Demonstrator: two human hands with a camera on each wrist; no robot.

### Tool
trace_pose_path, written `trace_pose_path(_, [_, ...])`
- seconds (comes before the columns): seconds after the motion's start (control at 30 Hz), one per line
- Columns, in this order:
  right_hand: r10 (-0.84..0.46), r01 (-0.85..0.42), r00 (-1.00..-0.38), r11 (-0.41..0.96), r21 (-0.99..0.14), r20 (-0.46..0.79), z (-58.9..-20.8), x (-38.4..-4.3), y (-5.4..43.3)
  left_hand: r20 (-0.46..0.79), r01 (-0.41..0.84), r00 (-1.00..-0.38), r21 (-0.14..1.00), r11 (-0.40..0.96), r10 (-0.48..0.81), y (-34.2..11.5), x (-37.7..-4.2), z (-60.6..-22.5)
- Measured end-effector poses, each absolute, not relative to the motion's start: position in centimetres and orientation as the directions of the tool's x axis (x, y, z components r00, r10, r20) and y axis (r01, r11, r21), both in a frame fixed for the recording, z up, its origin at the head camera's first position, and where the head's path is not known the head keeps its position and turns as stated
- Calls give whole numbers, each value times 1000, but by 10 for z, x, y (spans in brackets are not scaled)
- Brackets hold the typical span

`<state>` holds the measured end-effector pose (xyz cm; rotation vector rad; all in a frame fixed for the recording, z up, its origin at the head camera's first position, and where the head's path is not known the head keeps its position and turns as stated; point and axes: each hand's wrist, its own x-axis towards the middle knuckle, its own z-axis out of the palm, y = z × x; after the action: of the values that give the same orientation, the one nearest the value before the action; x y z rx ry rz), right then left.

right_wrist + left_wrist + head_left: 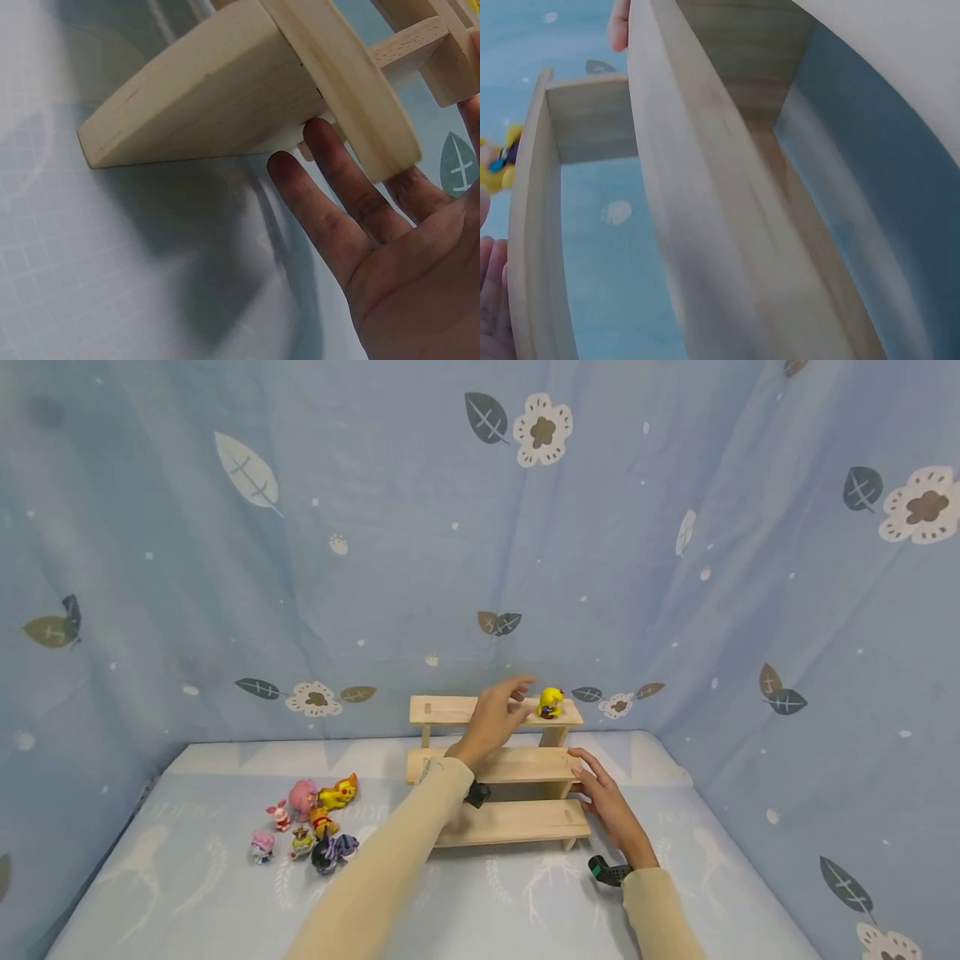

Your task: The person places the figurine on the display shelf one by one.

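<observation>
A three-step wooden display shelf (525, 766) stands on the table. On the right part of its top step sits a small yellow-haired figurine (551, 702), cut by the edge in the left wrist view. My left hand (495, 714) hovers over the top step just left of the figurine, fingers spread, nothing in them and a gap between. My right hand (609, 802) grips the right end of the middle step. In the right wrist view, some of its fingers (322, 217) reach under and behind the plank, while the thumb is hidden.
A cluster of several small figurines lies left of the shelf, including a pink one (303, 797), an orange-yellow one (339, 792) and a dark purple one (326, 853). A patterned blue curtain (390, 568) hangs close behind the shelf. A light patterned cloth (180, 860) covers the table.
</observation>
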<state>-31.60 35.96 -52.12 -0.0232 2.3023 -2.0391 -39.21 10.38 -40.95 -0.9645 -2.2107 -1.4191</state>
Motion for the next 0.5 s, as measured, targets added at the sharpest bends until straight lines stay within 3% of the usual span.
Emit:
trace_pose_path(0.27, [-34,72,-996,133,-989,-77,-519,-313,357,646,711,-703,626,320,297,62,-389,-408])
trace_pose_path(0.5, [-56,49,-997,122,-991,-56,-517,-315,358,650,739,-673,608,290,354,19,-377,-396])
